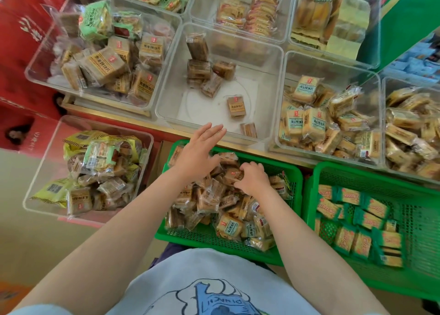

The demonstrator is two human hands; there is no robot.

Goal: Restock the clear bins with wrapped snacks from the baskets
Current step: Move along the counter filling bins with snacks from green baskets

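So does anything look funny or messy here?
Slightly. The middle clear bin is almost bare, holding a few scattered brown snack packs, while the bins beside it look well stocked. Nothing looks spilled or torn.

Floor: we see a smooth pale beige floor [28, 221] at the lower left of the frame.
Left side: we see stacked red cardboard cartons with white lettering [21, 43] along the upper left.
Upper right: we see a bright green display panel [409, 17].
Light: we find it even and soft.
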